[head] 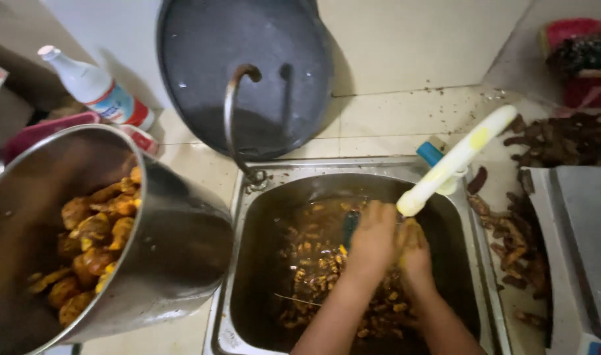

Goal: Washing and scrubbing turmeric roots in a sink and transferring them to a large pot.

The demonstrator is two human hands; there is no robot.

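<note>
Both my hands are down in a steel sink (pixel 261 197) filled with murky brown water and several yellow-orange root pieces (pixel 313 263). My left hand (pixel 372 236) and my right hand (pixel 415 253) are pressed close together under the end of a white and yellow tap hose (pixel 455 161). The fingers are curled around something between them, likely root pieces; I cannot make out what exactly. Both hands are stained yellow.
A large steel pot (pixel 175 243) with cleaned orange roots (pixel 93 243) stands left of the sink. A dark wok (pixel 248 66) leans on the wall behind. A white bottle (pixel 93 85) lies back left. Dark unwashed roots (pixel 556 141) lie at the right, beside a grey scale (pixel 589 230).
</note>
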